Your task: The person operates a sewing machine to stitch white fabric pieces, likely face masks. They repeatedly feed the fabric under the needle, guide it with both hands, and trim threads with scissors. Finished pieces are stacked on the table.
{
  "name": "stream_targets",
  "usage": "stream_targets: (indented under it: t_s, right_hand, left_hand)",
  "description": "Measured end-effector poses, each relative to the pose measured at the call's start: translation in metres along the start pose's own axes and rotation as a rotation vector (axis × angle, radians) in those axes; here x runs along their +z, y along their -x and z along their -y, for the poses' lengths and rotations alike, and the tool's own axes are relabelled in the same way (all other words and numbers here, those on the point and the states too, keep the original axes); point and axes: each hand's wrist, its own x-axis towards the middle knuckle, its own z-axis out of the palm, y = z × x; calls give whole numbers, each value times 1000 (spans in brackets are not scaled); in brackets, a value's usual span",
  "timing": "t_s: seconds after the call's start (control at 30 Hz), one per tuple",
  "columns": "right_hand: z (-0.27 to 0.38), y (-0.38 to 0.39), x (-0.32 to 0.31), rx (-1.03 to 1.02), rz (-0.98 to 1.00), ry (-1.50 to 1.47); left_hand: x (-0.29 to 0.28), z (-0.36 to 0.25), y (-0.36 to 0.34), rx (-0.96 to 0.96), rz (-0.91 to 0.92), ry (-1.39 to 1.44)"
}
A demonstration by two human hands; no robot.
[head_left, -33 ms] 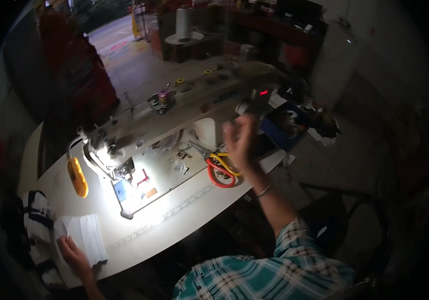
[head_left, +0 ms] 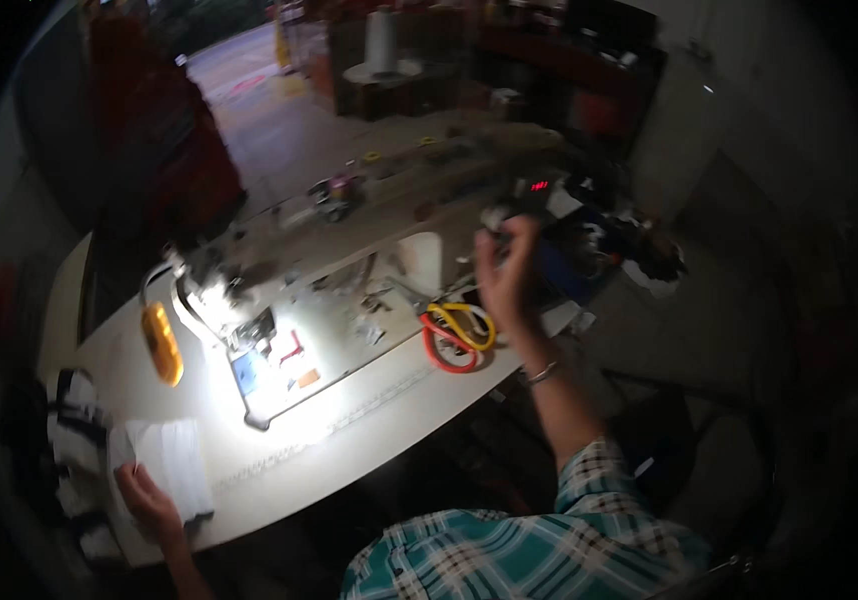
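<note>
My left hand (head_left: 147, 495) grips a stack of white fabric pieces (head_left: 174, 460) lying at the front left of the white table (head_left: 369, 420), beside dark-and-white bundled cloth (head_left: 77, 430). My right hand (head_left: 504, 270) is raised at the right end of the sewing machine (head_left: 449, 165), its curled fingers around something dark near the handwheel (head_left: 496, 215), too blurred to make out. Below it lie scissors with red and yellow handles (head_left: 454, 355). A lamp lights the needle area (head_left: 254, 345); a yellow handled object (head_left: 164, 345) stands to its left.
A blue bin (head_left: 564, 270) and dark heaped items (head_left: 649, 240) sit at the machine's right. Behind are a red draped object (head_left: 149, 140), a white cone on a stand (head_left: 381, 45) and a red shelf unit (head_left: 599, 110). A dark chair frame (head_left: 709, 430) is at the right.
My right hand has shifted slightly right and up toward the handwheel. The view has shifted a little and is more blurred. My left hand stays on the white fabric.
</note>
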Motion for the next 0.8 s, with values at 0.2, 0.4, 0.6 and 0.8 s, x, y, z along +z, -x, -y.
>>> stream_targets:
  t_s: [0.2,0.4,0.6,0.8]
  right_hand:
    - [-62,-28,-19,-232,220,532]
    - [-119,-22,-3,-138,207,419]
    - [-150,-18,15,176,120,134]
    - [-155,-20,10,281,83,-45]
  left_hand:
    - [16,-122,-3,199,129,302]
    - [40,-161,23,323,385,369]
    - [39,-162,5,275,608,481]
    - [82,-172,-84,391,582,280]
